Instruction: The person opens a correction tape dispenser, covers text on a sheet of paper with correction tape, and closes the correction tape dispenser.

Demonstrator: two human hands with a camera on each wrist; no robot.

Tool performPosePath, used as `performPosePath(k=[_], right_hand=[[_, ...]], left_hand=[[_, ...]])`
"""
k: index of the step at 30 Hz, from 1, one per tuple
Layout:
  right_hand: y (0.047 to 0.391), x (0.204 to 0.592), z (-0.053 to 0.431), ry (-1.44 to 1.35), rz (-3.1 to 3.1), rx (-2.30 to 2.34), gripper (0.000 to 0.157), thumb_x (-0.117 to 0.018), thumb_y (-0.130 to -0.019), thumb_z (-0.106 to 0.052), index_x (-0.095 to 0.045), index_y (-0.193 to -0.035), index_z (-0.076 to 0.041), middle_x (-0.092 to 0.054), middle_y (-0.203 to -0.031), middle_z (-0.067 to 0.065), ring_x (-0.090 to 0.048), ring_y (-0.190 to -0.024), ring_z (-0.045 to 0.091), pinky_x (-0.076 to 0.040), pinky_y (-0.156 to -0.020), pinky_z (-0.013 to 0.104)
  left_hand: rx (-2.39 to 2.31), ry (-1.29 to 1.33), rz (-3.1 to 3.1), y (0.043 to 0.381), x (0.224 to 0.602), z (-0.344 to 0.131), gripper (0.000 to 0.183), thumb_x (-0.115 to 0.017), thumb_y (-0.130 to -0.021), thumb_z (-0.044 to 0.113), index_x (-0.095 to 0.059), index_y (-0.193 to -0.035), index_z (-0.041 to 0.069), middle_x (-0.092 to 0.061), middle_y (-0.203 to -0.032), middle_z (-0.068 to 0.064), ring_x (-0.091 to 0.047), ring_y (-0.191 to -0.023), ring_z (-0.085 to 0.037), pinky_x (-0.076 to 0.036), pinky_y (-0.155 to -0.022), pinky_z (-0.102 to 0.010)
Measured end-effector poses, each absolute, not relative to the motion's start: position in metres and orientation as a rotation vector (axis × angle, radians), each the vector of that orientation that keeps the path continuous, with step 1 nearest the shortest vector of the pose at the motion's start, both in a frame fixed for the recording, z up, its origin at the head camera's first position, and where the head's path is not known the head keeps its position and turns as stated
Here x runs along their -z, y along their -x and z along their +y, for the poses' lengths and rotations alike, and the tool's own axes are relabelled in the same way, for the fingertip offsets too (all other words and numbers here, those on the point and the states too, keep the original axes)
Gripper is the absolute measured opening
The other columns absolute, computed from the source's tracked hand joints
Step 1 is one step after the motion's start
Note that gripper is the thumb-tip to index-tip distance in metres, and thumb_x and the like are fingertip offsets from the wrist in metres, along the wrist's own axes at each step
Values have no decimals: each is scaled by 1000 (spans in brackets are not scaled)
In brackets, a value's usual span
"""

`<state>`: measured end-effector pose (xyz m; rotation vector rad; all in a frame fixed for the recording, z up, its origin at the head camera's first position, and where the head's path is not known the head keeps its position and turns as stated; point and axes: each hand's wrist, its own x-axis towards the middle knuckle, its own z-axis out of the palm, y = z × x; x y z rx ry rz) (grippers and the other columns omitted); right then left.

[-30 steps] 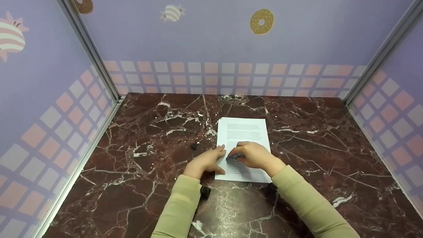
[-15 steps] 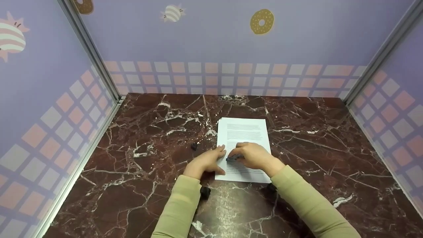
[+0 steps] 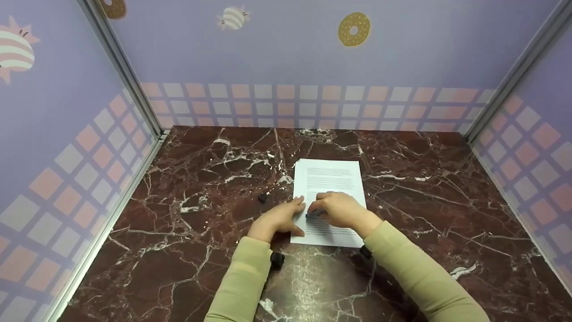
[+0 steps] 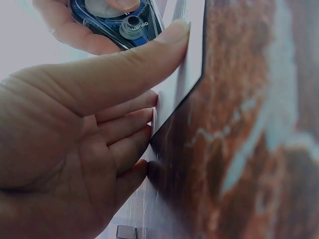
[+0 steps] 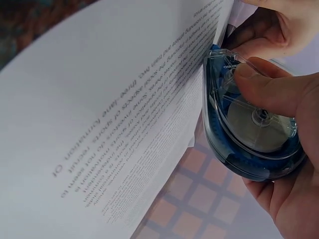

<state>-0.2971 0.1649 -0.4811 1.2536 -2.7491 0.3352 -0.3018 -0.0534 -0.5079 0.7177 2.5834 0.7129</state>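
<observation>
A printed sheet of paper lies on the dark red marbled table, its corner edges suggesting more than one sheet. My left hand rests on its left edge with fingers spread and fairly straight; in the left wrist view the thumb touches the paper near its edge. In my right hand is a clear and blue correction tape, gripped between thumb and fingers. Its tip is down against the printed lines near the left margin, just right of the left hand. The head view mostly hides the dispenser behind the fingers.
A small black object lies on the table left of the paper. Pale specks dot the tabletop around there. Patterned lilac panels enclose the back and both sides. A black wrist device sits at the left cuff.
My right hand and forearm have shifted very slightly left, while the correction tape's tip stays at about the same spot. The left hand and the paper have not moved.
</observation>
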Motion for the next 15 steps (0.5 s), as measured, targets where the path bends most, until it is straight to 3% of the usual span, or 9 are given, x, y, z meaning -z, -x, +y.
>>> performPosePath(k=[15], right_hand=[[297, 482, 164, -1237, -2757, -297, 25, -80, -80, -6, -80, -102, -19, -71, -94, 2, -73, -85, 28, -61, -76, 45]], left_hand=[[-720, -729, 2580, 302, 508, -53, 89, -88, -81, 24, -44, -155, 5, -26, -171, -11, -26, -158, -36, -24, -131, -47]])
